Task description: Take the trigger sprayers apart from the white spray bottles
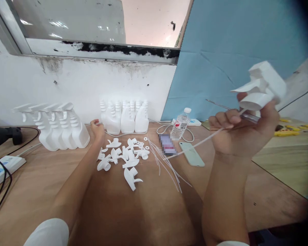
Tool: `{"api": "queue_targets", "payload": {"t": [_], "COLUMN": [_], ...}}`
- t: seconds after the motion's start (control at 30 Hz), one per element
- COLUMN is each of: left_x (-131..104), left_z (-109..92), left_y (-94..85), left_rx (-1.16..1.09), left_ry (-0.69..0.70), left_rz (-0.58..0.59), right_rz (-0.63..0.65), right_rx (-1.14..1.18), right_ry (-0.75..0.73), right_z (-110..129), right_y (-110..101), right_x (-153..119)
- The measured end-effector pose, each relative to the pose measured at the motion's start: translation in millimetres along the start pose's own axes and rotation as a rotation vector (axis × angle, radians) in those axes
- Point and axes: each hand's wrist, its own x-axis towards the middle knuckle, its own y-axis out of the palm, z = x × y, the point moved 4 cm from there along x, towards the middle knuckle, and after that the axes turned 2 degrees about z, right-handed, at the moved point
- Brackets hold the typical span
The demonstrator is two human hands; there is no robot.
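At the right, my right hand [238, 133] is raised and closed around a white trigger spray head [264, 85] with a long thin dip tube [195, 145] hanging down to the left. The same hand also holds a screwdriver-like tool [250, 117] with a thin metal shaft and a clear handle. My left hand [97, 129] reaches to the back of the table, beside the leftmost of several white bottles without heads [113, 119]. Its fingers are partly hidden, and whether they grip a bottle cannot be made out. Loose white spray heads [129, 153] lie between my arms, beside several loose tubes [166, 165].
Several bottles with spray heads fitted [63, 131] stand at the left, near a power strip [6, 171] and black cables. A water bottle [180, 124], a pale green phone [191, 154] and a pixelated dark item [167, 144] are right of centre. Small white rings [145, 139] lie near the heads.
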Motion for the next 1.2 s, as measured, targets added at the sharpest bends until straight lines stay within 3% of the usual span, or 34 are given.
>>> {"api": "queue_targets", "payload": {"t": [0.07,0.13,0.27,0.37,0.4,0.5,0.6,0.7,0.9,1.2], "left_x": [-12,-36,-119,-193,-212,-241,-241,-231,-222,-217], "left_z": [-22,-44,-73,-69,-64,-50,-38,-28,-10,-7], "left_y": [-3.2,-0.6,1.3,-2.6,-8.2,-29.2,-44.7,-52.8,-53.6,-49.1], "left_rx": [-0.037,-0.153,-0.264,-0.193,-0.187,-0.219,-0.250,-0.289,-0.378,-0.372], "left_ry": [0.014,0.029,0.084,0.011,-0.037,-0.122,-0.186,-0.235,-0.401,-0.577], "left_rz": [0.031,0.172,0.520,1.024,1.135,1.287,1.330,1.271,1.183,1.033], "right_rz": [0.037,0.074,0.122,0.180,0.236,0.472,0.685,0.814,0.858,0.916], "right_rx": [-0.056,-0.120,-0.352,-0.667,-0.808,-1.091,-1.215,-1.265,-1.245,-1.250], "right_ry": [0.046,0.090,0.085,-0.006,-0.045,-0.155,-0.329,-0.411,-0.446,-0.437], "right_z": [-8,-21,-56,-86,-96,-129,-154,-168,-175,-184], "right_y": [7,16,35,49,54,61,59,52,45,42], "right_x": [-1,-3,-13,-35,-46,-88,-131,-157,-170,-176]}}
